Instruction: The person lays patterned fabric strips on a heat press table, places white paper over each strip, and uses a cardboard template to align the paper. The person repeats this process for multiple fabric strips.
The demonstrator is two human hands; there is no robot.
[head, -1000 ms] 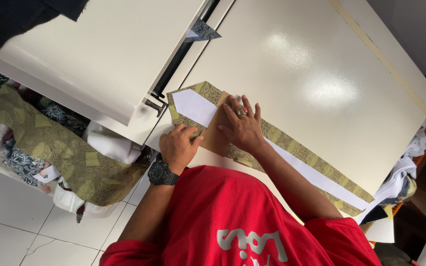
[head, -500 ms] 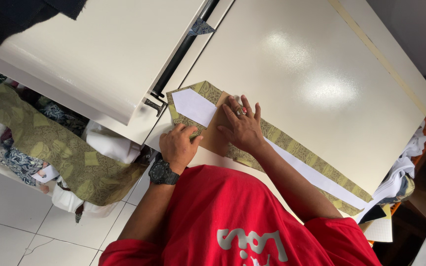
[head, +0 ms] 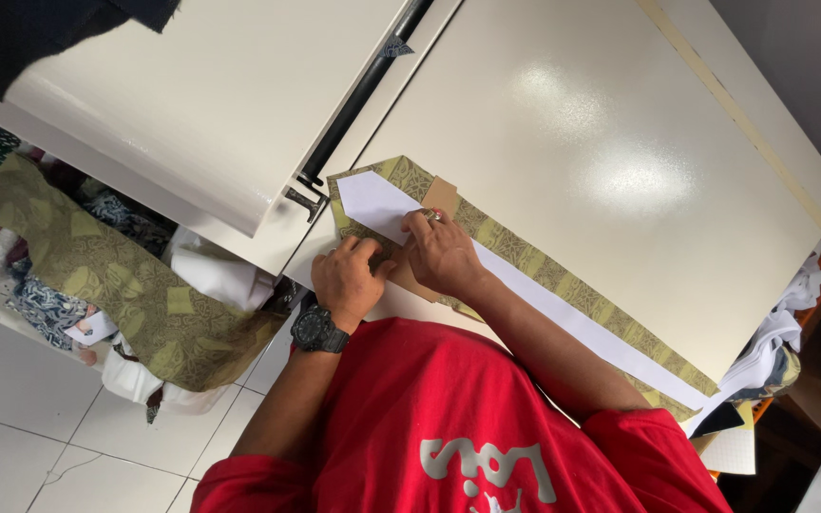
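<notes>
Left hand (head: 346,278): we curled its fingers against the strip's near edge.
Right hand (head: 444,252): we pressed its fingers together onto the white paper template (head: 544,299).
Fabric strip (head: 563,285): olive patterned, we kept it flat on the cream surface (head: 601,123), under the template.

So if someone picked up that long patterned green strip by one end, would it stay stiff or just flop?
The green strip looks like thin cloth lying flat on the table, so it would probably droop. The white lining on it may add slight stiffness. Both hands, left hand and right hand, press it, which suggests it shifts easily.
</notes>
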